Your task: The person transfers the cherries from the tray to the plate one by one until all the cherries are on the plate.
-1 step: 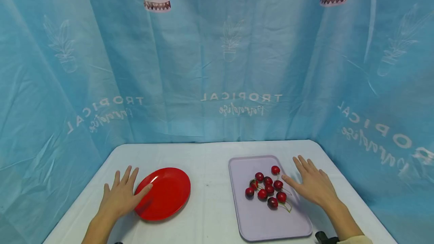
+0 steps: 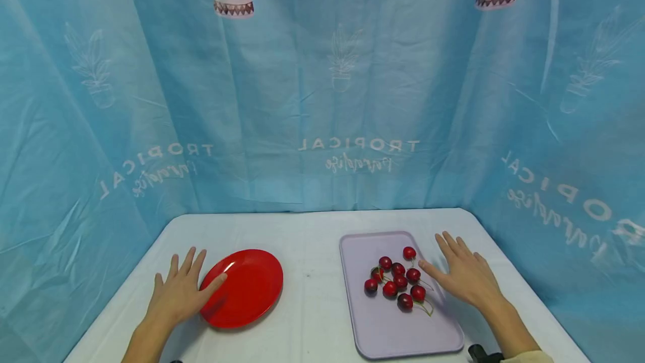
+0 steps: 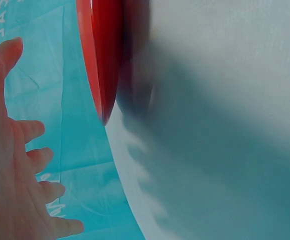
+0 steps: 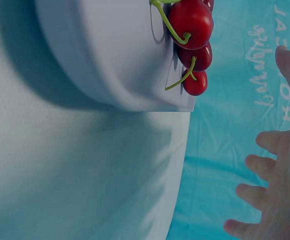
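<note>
My left hand (image 2: 177, 294) hovers with spread fingers at the left side of a round red plate (image 2: 247, 290); its thumb overlaps the plate's rim in the head view. The left wrist view shows that hand raised above the table, apart from the plate (image 3: 101, 55). On the right, a lilac tray (image 2: 393, 335) bears a cluster of dark red cherries (image 2: 390, 289), several with green stems. Beside the tray's right edge my right hand (image 2: 466, 276) is held with its fingers straight and nothing in them. Cherries (image 4: 195, 82) also show near the tray's edge in the right wrist view.
A white-covered table (image 2: 312, 290) with rounded far corners lies under everything. Blue curtains (image 2: 322, 99) printed with potted plants and lettering hang behind it and along both sides. A black strap piece (image 2: 481, 353) sits at the right wrist.
</note>
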Demonstrator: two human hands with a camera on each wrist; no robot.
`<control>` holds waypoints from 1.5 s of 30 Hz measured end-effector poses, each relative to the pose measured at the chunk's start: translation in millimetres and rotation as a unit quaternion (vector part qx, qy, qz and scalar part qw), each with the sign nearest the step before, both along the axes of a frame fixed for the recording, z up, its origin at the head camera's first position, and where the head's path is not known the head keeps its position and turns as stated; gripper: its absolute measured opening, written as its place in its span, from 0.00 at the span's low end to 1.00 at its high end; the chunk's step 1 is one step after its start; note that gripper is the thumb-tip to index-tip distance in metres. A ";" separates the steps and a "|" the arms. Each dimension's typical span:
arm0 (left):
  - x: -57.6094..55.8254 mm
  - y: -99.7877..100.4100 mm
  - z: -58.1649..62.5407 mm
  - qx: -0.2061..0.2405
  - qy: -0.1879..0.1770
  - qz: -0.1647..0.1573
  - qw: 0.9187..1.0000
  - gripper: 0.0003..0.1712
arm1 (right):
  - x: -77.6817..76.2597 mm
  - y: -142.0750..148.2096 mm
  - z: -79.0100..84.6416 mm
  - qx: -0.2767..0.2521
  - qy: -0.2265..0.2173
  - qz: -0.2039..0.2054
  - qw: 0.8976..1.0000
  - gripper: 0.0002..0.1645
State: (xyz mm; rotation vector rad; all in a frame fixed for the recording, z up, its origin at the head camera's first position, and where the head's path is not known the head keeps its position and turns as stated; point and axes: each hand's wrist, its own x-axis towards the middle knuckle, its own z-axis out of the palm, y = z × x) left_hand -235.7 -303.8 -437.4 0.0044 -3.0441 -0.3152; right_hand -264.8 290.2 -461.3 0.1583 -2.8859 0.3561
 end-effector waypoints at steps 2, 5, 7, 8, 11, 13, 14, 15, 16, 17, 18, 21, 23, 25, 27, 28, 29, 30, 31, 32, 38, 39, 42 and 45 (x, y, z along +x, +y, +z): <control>0.5 0.4 -1.1 0.000 0.002 -0.001 1.000 0.61 | 0.5 0.8 -0.7 0.000 -0.001 -0.001 1.000 0.62; 1.8 0.6 -4.1 0.000 0.000 -0.001 1.000 0.61 | 1.5 2.5 -2.7 0.001 -0.003 -0.002 1.000 0.62; 3.4 0.1 -6.6 0.000 -0.004 0.002 1.000 0.62 | 2.7 3.1 -3.6 0.001 -0.004 -0.003 1.000 0.62; 3.9 -0.4 -7.7 0.000 -0.007 0.005 1.000 0.62 | 3.2 3.5 -3.8 0.002 -0.003 -0.003 1.000 0.62; 3.1 -3.0 -10.2 0.002 -0.007 0.008 1.000 0.62 | 4.0 3.9 -2.0 0.006 0.007 -0.003 1.000 0.62; 0.8 -5.3 -11.4 0.004 -0.004 0.008 1.000 0.62 | 3.8 3.6 0.7 0.009 0.020 -0.001 1.000 0.61; -0.7 -6.6 -11.8 0.009 -0.001 0.005 1.000 0.61 | 3.5 3.2 2.7 0.010 0.029 0.000 1.000 0.61; -2.3 -8.0 -11.5 0.021 -0.002 0.004 1.000 0.61 | 3.1 2.5 5.4 0.007 0.035 0.002 0.999 0.60; -3.1 -9.1 -12.9 0.035 -0.005 0.002 0.999 0.61 | 4.5 2.1 6.0 0.001 0.037 0.003 0.999 0.59; -3.8 -10.2 -14.3 0.052 -0.008 0.001 0.999 0.60 | 5.9 1.4 6.8 -0.009 0.035 0.003 0.999 0.58; -4.2 -11.5 -15.4 0.073 -0.013 0.002 0.997 0.60 | 7.0 0.5 7.6 -0.023 0.030 0.006 0.999 0.57; -3.0 -15.6 -18.2 0.146 -0.026 0.024 0.989 0.58 | 9.4 -2.0 10.6 -0.084 0.010 0.016 0.996 0.49; -0.8 -18.7 -20.2 0.183 -0.020 0.045 0.982 0.55 | 9.4 -3.2 10.8 -0.128 -0.004 0.024 0.992 0.41; 2.7 -21.6 -21.5 0.223 -0.013 0.070 0.972 0.50 | 8.8 -4.1 10.1 -0.159 -0.019 0.032 0.986 0.32; 5.7 -24.0 -22.8 0.269 -0.008 0.096 0.958 0.46 | 7.6 -4.8 8.2 -0.178 -0.035 0.036 0.983 0.25; 6.9 -25.0 -23.4 0.294 -0.008 0.107 0.950 0.45 | 6.9 -4.9 7.0 -0.184 -0.044 0.037 0.981 0.21; 8.1 -25.6 -24.3 0.320 -0.008 0.116 0.940 0.44 | 6.5 -4.9 5.8 -0.185 -0.053 0.038 0.981 0.19; 9.1 -26.2 -25.3 0.344 -0.008 0.125 0.931 0.43 | 6.3 -4.7 4.2 -0.185 -0.061 0.038 0.980 0.18; 9.6 -26.8 -25.4 0.366 -0.008 0.132 0.921 0.43 | 4.4 -5.1 3.6 -0.185 -0.068 0.039 0.980 0.16; 9.9 -27.3 -25.7 0.381 -0.007 0.137 0.914 0.42 | 3.0 -5.5 3.1 -0.187 -0.074 0.038 0.979 0.15; 11.4 -27.6 -27.1 0.447 -0.035 0.118 0.886 0.36 | 0.1 -7.7 -3.0 -0.195 -0.107 0.030 0.975 0.15; 11.4 -27.2 -27.4 0.454 -0.042 0.112 0.883 0.36 | 0.2 -7.6 -4.5 -0.194 -0.111 0.029 0.974 0.15; 11.2 -24.6 -29.7 0.463 -0.058 0.103 0.878 0.35 | 1.3 -7.1 -9.1 -0.194 -0.117 0.021 0.974 0.13; 9.9 -22.9 -34.3 0.468 -0.060 0.101 0.876 0.35 | 2.1 -6.6 -13.6 -0.197 -0.119 0.021 0.973 0.11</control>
